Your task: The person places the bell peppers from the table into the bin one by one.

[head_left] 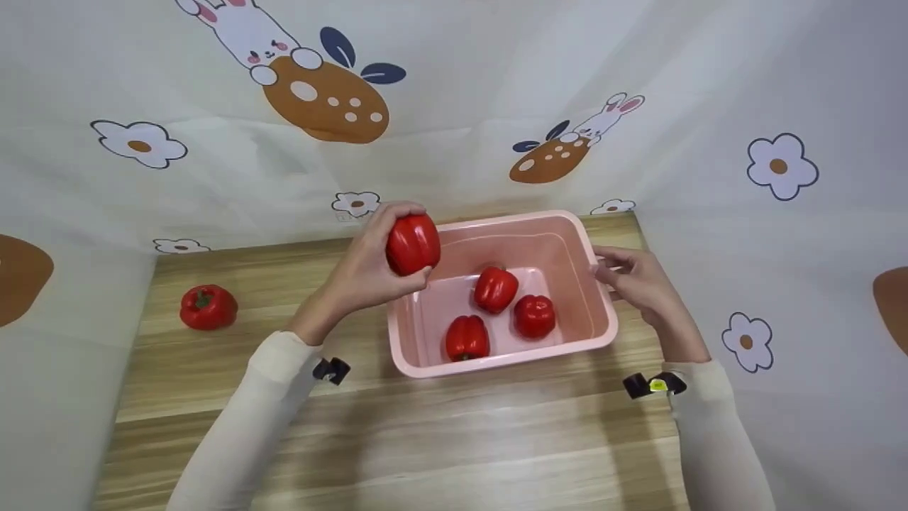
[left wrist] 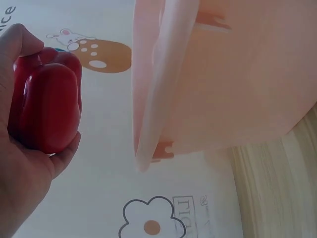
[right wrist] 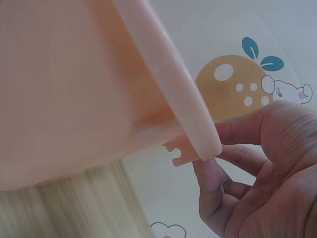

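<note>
My left hand (head_left: 376, 265) grips a red bell pepper (head_left: 414, 245) above the left rim of a pink plastic basin (head_left: 505, 363). In the left wrist view the fingers and thumb curl round the pepper (left wrist: 52, 101), beside the basin's outer wall (left wrist: 237, 84). At the basin's right side, my right hand (head_left: 638, 284) pinches the rim; the right wrist view shows thumb and fingers on the rim's edge (right wrist: 185, 109). Inside the basin lie three red bell peppers: one towards the back (head_left: 496, 289), another at the right (head_left: 535, 316), and a third near the front wall (head_left: 467, 338).
Another red bell pepper (head_left: 208, 307), green stem up, sits on the wooden table (head_left: 454, 440) at the left. A printed cloth (head_left: 454, 106) with rabbits and flowers hangs behind the table and along both sides.
</note>
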Demonstrator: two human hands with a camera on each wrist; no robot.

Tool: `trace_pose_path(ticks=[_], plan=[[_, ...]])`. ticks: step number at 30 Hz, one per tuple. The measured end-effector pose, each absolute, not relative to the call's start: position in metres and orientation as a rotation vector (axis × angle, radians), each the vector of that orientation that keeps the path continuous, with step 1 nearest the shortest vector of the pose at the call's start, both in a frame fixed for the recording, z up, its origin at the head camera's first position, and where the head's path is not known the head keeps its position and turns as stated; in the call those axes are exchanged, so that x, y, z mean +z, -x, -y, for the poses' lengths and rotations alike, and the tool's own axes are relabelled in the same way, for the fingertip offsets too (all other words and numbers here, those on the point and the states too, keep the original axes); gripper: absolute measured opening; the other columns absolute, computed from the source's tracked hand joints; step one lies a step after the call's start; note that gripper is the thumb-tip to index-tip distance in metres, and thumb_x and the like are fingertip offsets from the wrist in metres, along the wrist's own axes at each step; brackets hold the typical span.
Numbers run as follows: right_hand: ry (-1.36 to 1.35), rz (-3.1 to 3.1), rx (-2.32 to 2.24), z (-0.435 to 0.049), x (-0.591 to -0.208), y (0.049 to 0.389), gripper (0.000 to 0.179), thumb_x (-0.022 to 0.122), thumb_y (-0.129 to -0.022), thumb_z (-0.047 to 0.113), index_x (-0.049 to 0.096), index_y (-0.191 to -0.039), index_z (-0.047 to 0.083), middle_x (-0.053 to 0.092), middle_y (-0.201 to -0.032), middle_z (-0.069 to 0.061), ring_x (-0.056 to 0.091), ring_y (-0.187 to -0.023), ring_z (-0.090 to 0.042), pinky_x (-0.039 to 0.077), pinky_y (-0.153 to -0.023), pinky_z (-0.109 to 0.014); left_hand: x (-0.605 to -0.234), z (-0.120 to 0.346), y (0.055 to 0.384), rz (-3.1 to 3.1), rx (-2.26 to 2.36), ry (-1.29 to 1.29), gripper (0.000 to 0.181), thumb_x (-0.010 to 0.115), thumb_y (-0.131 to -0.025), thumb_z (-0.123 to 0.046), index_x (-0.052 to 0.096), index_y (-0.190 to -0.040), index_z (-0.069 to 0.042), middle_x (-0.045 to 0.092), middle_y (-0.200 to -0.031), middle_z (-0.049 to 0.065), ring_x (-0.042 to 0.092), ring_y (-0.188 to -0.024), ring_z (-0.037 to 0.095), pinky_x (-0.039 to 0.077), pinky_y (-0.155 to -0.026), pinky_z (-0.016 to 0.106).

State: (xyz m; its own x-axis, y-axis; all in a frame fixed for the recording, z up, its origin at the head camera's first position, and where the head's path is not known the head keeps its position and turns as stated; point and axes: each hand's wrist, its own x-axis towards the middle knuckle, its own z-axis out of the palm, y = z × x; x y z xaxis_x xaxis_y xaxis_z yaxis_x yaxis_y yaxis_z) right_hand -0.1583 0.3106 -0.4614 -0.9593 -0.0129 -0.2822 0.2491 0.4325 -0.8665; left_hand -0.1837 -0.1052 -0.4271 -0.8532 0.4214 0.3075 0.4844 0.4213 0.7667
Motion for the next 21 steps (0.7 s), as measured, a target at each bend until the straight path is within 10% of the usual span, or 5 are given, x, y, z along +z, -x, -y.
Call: trace_pose_path(ticks=[21], plan=[[-0.221, -2.440, -1.548, -0.311, -0.462, 0.158, 0.045, 0.064, -0.097, 0.015, 0.059, -0.141, 0.007, 0.062, -0.109, -0.013, 0.067, -0.084, -0.009, 0.064, -0.071, -0.035, -0.423, 0.081, 0.189, 2.724, -1.247, 0.991, 0.074, 0.083, -0.076, -0.026, 0.045, -0.140, -0.025, 0.049, -0.140, -0.006, 0.051, -0.126, 0.013, 0.058, -0.096, 0.040]])
